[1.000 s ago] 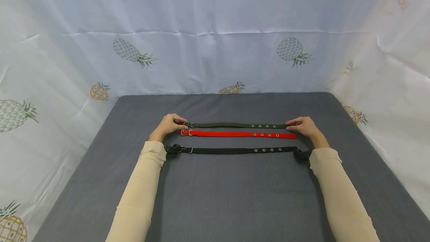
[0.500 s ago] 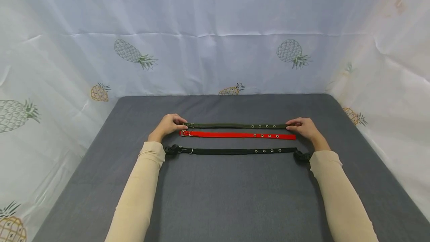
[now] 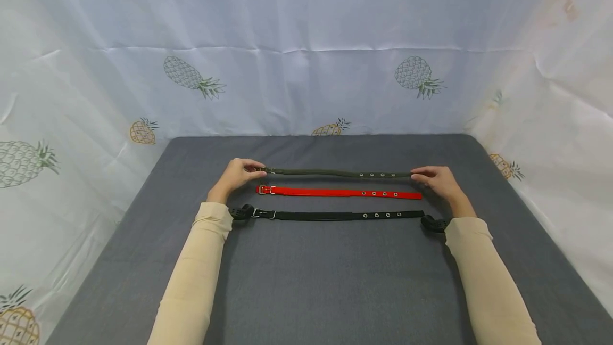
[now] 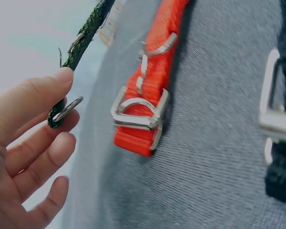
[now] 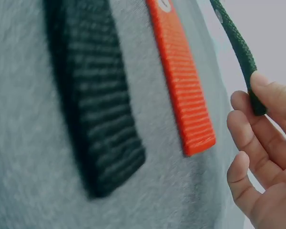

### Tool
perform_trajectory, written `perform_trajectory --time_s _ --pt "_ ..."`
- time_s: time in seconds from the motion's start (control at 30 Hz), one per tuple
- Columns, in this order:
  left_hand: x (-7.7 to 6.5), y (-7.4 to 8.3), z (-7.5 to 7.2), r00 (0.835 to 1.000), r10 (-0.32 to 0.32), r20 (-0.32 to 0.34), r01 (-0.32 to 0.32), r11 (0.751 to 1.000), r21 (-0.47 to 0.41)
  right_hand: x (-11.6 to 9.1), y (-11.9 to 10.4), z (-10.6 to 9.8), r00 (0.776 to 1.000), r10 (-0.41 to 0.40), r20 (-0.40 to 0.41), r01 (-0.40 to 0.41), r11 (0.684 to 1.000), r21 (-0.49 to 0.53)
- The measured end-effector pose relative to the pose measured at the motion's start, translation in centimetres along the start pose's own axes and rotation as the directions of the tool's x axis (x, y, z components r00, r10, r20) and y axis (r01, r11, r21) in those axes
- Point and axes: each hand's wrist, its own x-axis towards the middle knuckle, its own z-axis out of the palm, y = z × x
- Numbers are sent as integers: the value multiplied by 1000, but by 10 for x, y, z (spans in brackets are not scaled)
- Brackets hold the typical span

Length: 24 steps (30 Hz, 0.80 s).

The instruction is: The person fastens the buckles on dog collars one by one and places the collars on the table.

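Note:
A dark green webbing collar (image 3: 325, 173) is stretched between both hands at the back of the row. My left hand (image 3: 235, 175) pinches its buckle end; in the left wrist view the thumb (image 4: 43, 95) presses on the strap beside a metal ring (image 4: 67, 109). At the other end, past the eyelets, my right hand (image 3: 438, 181) pinches the plain tip (image 5: 257, 102) between thumb and fingers. Nearer to me a red collar (image 3: 311, 192) lies straight, buckle to the left. In front of that is a black collar (image 3: 313, 216), laid the same way.
All of this is on a grey cloth-covered table (image 3: 330, 281). White curtains with pineapple prints (image 3: 306, 89) stand behind it and along both sides. Black wrist devices (image 3: 241, 212) are worn on both wrists, near the ends of the black collar.
Both hands have raised the green collar away from the red one, and its band now shows thinner, turned edge-on. The red and black collars stay where they were.

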Motion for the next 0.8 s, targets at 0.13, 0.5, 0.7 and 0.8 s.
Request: perform_trajectory --time_s 0.13,0.5,0.7,0.8 --pt "-2 4 -2 999 27 -39 -29 999 -36 -1 -3 -3 998 -13 -60 17 998 64" --pt "-12 16 0 983 40 -178 -61 992 -112 -2 -15 -1 990 -23 -138 44 988 150" --pt "-14 19 5 959 31 -281 -63 992 -106 -4 -18 2 984 -40 -176 70 983 167" --pt "-15 22 6 950 6 -313 -50 990 -132 -6 -20 4 981 -46 -189 84 977 197"
